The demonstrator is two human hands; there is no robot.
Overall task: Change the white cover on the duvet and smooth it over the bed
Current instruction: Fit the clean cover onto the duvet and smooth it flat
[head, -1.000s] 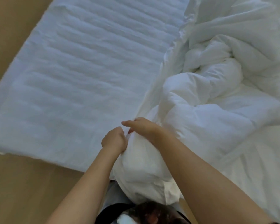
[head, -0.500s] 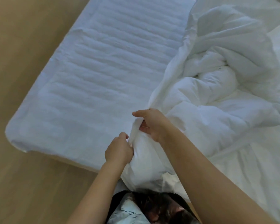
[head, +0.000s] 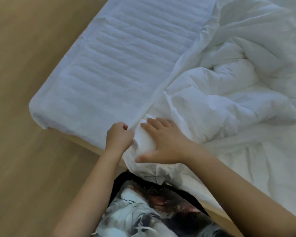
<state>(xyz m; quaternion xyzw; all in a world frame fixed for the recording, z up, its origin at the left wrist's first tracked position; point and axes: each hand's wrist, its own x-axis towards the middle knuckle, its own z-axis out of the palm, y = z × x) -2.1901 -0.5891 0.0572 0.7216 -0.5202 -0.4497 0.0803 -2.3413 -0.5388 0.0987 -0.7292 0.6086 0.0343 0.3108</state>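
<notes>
A crumpled white duvet in its white cover [head: 229,93] lies bunched over the right half of the bed. Its near corner [head: 144,139] sits at the foot edge of the bed, between my hands. My left hand [head: 118,137] grips the cover's edge just left of that corner, fingers curled round the cloth. My right hand [head: 162,142] lies flat on the corner with fingers spread, pressing it down. The left half of the mattress [head: 120,65] is bare, showing a white quilted pad.
Light wooden floor [head: 24,117] runs along the left side and foot of the bed. The mattress corner [head: 36,110] is at the left. My patterned shirt [head: 143,211] fills the bottom middle, close against the bed's foot edge.
My right hand has let go of its pinch and flattened onto the duvet corner. The corner has dropped from a raised bunch down onto the bed. My view has shifted right.
</notes>
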